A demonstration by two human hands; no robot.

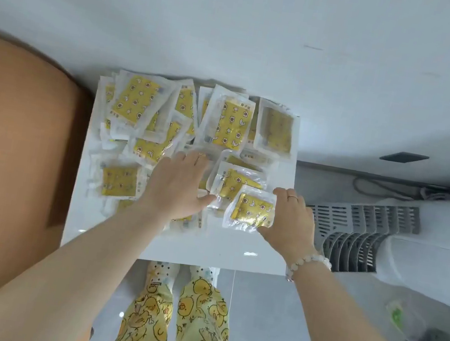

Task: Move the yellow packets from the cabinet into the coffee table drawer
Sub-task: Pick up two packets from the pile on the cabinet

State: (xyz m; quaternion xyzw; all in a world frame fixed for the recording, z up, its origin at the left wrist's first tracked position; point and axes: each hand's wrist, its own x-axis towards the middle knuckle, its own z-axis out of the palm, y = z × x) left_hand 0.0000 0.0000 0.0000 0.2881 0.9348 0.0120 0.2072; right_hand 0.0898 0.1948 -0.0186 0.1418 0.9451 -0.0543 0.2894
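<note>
A grey slatted grille (pixel 363 221) shows at right, a dark cable (pixel 377 187) beyond it, an orange-brown surface (pixel 8 151) at left.

The yellow packets (pixel 232 124) are sealed in clear, glossy plastic film that crinkles and catches the light, over yellow printed inserts with a slight foil-like sheen. They lie on the cabinet top (pixel 205 249), a smooth, white, glossy surface with bright reflections near its front edge. Beyond its right edge is a slatted grille (pixel 363 221) of matt grey plastic and beyond its left edge a smooth, matt brown surface (pixel 11 136), while the trousers (pixel 195 313) are soft printed cloth and the bracelet (pixel 308 260) is of pale, glossy beads.
</note>
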